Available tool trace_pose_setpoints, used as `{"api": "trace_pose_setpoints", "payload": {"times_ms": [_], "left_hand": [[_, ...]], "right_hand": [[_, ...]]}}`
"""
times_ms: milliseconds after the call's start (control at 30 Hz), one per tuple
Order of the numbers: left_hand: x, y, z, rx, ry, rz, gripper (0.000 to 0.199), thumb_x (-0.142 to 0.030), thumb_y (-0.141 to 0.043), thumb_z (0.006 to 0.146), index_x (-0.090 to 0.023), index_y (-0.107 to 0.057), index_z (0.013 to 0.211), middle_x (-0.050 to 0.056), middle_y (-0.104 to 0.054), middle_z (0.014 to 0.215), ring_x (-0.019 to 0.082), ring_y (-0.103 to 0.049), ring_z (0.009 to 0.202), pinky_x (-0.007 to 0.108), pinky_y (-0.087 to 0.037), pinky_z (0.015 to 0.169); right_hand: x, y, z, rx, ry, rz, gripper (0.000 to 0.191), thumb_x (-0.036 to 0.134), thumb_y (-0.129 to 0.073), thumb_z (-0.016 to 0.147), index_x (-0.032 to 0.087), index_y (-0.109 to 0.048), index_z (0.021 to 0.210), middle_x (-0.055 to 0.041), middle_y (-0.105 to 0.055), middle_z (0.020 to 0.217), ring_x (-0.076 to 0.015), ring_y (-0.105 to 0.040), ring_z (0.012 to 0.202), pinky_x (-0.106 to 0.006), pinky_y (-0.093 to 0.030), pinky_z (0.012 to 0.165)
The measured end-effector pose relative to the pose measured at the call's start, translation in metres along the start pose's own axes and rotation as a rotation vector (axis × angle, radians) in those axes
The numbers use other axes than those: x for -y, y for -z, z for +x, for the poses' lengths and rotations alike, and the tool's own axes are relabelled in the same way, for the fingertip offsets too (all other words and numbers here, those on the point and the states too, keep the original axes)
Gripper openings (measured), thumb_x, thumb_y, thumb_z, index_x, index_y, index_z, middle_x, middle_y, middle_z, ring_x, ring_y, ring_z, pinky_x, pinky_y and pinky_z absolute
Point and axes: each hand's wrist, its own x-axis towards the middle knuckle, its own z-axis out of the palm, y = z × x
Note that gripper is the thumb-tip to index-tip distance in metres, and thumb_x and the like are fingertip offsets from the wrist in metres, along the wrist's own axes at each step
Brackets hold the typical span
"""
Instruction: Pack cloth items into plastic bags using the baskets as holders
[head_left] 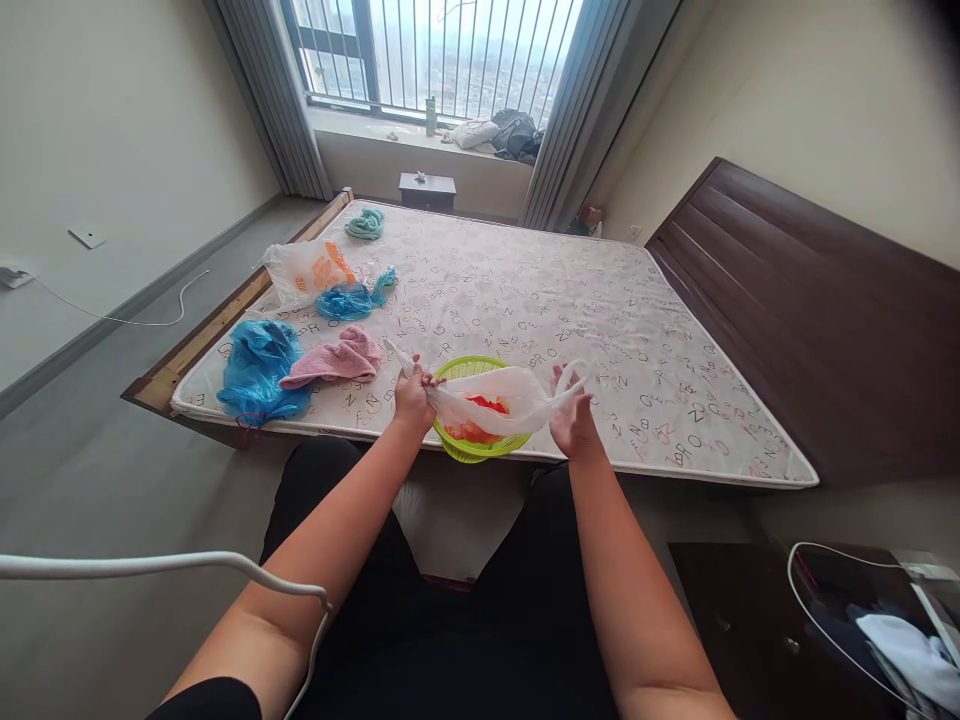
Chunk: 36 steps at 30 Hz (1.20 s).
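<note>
Stretched between my hands is a thin white plastic bag (525, 388) with red and orange print. My left hand (413, 396) is closed around its gathered left end, and a twisted tip sticks out above the fingers. At the other side my right hand (574, 420) grips the bag by its handles, fingers partly curled. Behind and below the bag sits a lime-green plastic basket (489, 446) on the front edge of the mattress. The bag covers much of the basket, so its contents are hidden.
Left on the patterned mattress (510, 270) lie a pink towel (337, 360), a blue plastic bag (262, 368), a second blue bag (345, 301), a white-and-orange bag (307, 272) and a teal cloth (365, 224). A dark headboard (810, 330) stands right. A white cable (150, 567) crosses my left arm.
</note>
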Motion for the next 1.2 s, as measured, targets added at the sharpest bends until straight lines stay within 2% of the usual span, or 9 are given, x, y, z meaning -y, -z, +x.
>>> {"api": "trace_pose_setpoints", "payload": {"times_ms": [133, 267, 333, 433, 600, 700, 833, 1033, 1200], "left_hand": [[0.012, 0.003, 0.0, 0.024, 0.033, -0.005, 0.017, -0.02, -0.062, 0.095, -0.02, -0.056, 0.111, -0.011, -0.039, 0.057, 0.005, -0.044, 0.046, 0.024, -0.053, 0.068], [0.026, 0.006, 0.002, -0.049, 0.076, -0.025, 0.015, -0.022, -0.065, 0.094, -0.02, -0.056, 0.105, -0.012, -0.04, 0.057, 0.005, -0.045, 0.045, 0.024, -0.053, 0.068], [0.028, 0.009, 0.004, -0.087, 0.092, -0.038, 0.015, -0.022, -0.068, 0.092, -0.02, -0.056, 0.101, -0.012, -0.041, 0.056, 0.005, -0.045, 0.045, 0.025, -0.054, 0.07], [0.027, 0.013, 0.006, -0.156, 0.094, -0.067, 0.013, -0.019, -0.066, 0.092, -0.02, -0.055, 0.099, -0.012, -0.041, 0.054, 0.006, -0.047, 0.045, 0.028, -0.055, 0.075], [0.032, 0.009, 0.001, -0.16, 0.043, -0.073, 0.009, -0.018, -0.058, 0.096, -0.02, -0.055, 0.104, -0.012, -0.04, 0.054, 0.006, -0.045, 0.045, 0.03, -0.056, 0.076], [0.034, 0.007, -0.003, -0.107, -0.035, -0.013, 0.014, -0.021, -0.057, 0.096, -0.021, -0.054, 0.11, -0.012, -0.038, 0.054, 0.006, -0.042, 0.043, 0.025, -0.052, 0.067], [0.033, 0.01, -0.009, 0.086, -0.194, 0.325, 0.026, -0.027, -0.062, 0.094, -0.025, -0.058, 0.119, -0.008, -0.043, 0.056, 0.01, -0.042, 0.045, 0.022, -0.043, 0.054], [0.039, 0.006, -0.032, 0.394, -0.33, 0.897, 0.05, -0.014, -0.076, 0.076, -0.024, -0.066, 0.124, 0.005, -0.069, 0.079, 0.024, -0.066, 0.074, 0.031, -0.048, 0.073], [0.043, 0.006, -0.041, 0.463, -0.207, 0.973, 0.072, -0.013, -0.073, 0.073, -0.016, -0.053, 0.142, -0.003, -0.057, 0.057, 0.022, -0.06, 0.061, 0.031, -0.044, 0.072]], "right_hand": [[0.017, -0.019, -0.007, 0.183, 0.11, -0.265, 0.087, 0.074, -0.078, 0.065, 0.031, -0.057, 0.138, -0.0058, -0.026, 0.168, -0.0263, -0.02, 0.156, -0.05, -0.027, 0.124], [0.026, -0.041, -0.009, 0.238, 0.031, -0.317, 0.038, 0.061, -0.075, 0.078, 0.025, -0.067, 0.085, -0.0091, -0.062, 0.14, -0.0282, -0.043, 0.145, -0.052, -0.036, 0.118], [0.023, -0.046, -0.007, 0.118, -0.053, -0.154, 0.038, 0.062, -0.068, 0.083, 0.025, -0.057, 0.082, -0.0056, -0.075, 0.099, -0.0272, -0.064, 0.122, -0.049, -0.052, 0.1], [0.014, -0.044, 0.0, -0.233, -0.038, 0.117, 0.045, 0.069, -0.062, 0.083, 0.027, -0.046, 0.085, 0.0064, -0.057, 0.063, -0.0216, -0.074, 0.084, -0.039, -0.058, 0.078], [0.005, -0.034, 0.009, -0.407, -0.083, 0.359, 0.057, 0.068, -0.07, 0.077, 0.025, -0.033, 0.076, 0.0139, -0.033, 0.053, -0.0051, -0.036, 0.04, -0.021, -0.044, 0.047], [0.008, -0.037, 0.008, -0.357, -0.114, 0.385, 0.053, 0.065, -0.072, 0.076, 0.026, -0.037, 0.079, 0.014, -0.028, 0.053, -0.0046, -0.024, 0.039, -0.017, -0.023, 0.037], [0.019, -0.051, 0.0, -0.269, -0.105, 0.234, 0.038, 0.058, -0.072, 0.079, 0.028, -0.054, 0.095, 0.0136, -0.025, 0.052, -0.0062, -0.021, 0.04, -0.019, -0.018, 0.038], [0.031, -0.084, -0.013, 0.217, -0.073, -0.338, 0.043, 0.049, -0.072, 0.081, 0.028, -0.065, 0.118, 0.0062, -0.054, 0.065, -0.0118, -0.047, 0.053, -0.027, -0.044, 0.054], [0.019, -0.09, -0.015, 0.195, 0.139, -0.728, 0.032, 0.04, -0.065, 0.088, 0.027, -0.065, 0.118, -0.0025, -0.072, 0.102, -0.0213, -0.068, 0.092, -0.035, -0.053, 0.085]]}}
